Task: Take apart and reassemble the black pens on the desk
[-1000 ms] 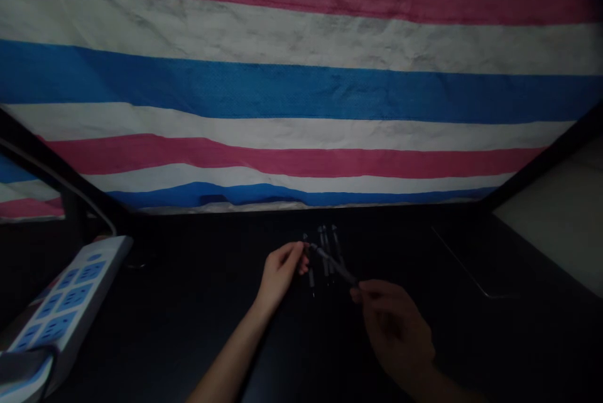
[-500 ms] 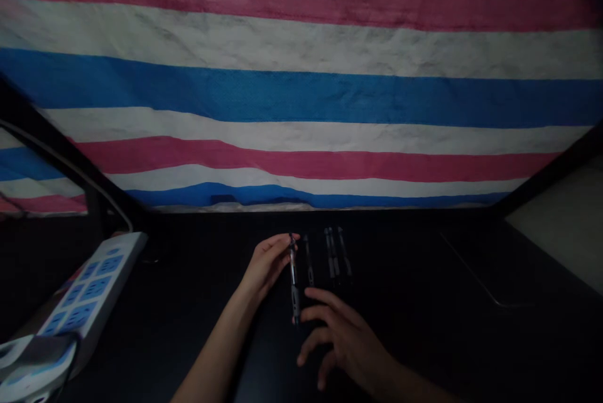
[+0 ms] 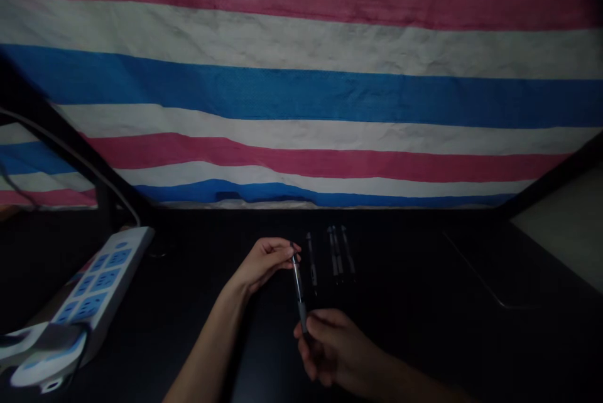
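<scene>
A slim pen (image 3: 298,280) with a clear barrel and a grey grip section is held between both hands, its far end tilted a little to the left. My left hand (image 3: 266,262) pinches the far end between thumb and fingers. Around the near end, at the grip, the fingers of my right hand (image 3: 336,343) are closed, hiding the tip. Just right of the held pen, another pen (image 3: 312,265) lies on the black desk. Several more pens (image 3: 335,252) lie side by side farther right.
A white power strip (image 3: 101,290) with a plugged-in adapter (image 3: 63,335) and cable lies at the left. A dark flat panel (image 3: 513,265) rests at the right. Behind the desk hangs a striped red, white and blue sheet (image 3: 330,95).
My right hand has gone from spread fingers beside the pen to gripping its near end. That end has shifted slightly right. My left hand keeps its pinch.
</scene>
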Demonstrator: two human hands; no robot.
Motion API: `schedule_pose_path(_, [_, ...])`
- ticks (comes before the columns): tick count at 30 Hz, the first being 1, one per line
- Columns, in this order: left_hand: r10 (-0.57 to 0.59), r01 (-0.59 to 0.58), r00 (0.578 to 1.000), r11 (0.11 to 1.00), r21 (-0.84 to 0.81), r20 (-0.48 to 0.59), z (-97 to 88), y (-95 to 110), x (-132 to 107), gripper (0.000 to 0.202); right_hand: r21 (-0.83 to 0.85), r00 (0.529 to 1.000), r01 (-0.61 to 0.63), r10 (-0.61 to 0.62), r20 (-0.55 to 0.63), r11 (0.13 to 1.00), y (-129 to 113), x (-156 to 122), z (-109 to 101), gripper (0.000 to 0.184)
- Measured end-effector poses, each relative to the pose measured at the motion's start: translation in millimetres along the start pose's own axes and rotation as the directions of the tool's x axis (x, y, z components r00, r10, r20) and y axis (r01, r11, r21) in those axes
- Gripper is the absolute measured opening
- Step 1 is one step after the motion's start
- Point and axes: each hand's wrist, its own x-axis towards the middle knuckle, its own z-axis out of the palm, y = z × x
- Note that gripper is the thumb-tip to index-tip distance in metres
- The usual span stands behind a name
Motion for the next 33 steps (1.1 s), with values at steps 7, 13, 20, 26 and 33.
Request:
schedule_pose_path(7, [-0.021,0.022,1.000,0.999,-0.033,0.010,9.4,-5.4,2.8,0.025,-0.044,0.987,0.073,-0.078,-0.137,0.996,3.2,-3.7,3.5,0.042])
schedule_pose_path(13, [-0.026,0.026,1.000,0.998,-0.064,-0.006,13.0,-12.8,8.5,0.029,0.130,0.998,0.040,-0.044,0.033,0.991,-2.2,-9.4,-3.9,0.044])
schedule_pose_path(20, [-0.018,0.016,1.000,0.997,-0.073,-0.024,12.9,-18.0,15.2,0.030,0.131,0.999,0.013,-0.019,0.048,0.991,-6.6,-9.1,-13.3,0.028])
schedule_pose_path(26, [-0.017,0.016,1.000,0.997,-0.071,-0.021,13.2,-19.5,15.5,0.031,0.085,0.998,-0.013,0.009,0.055,0.996,-5.8,-9.9,-13.5,0.031])
schedule_pose_path(33, [-0.007,0.005,1.000,0.998,-0.063,-0.023,14.0,-18.1,14.9,0.030,0.104,0.999,-0.037,0.033,0.037,0.994,-1.9,-10.2,-14.4,0.035])
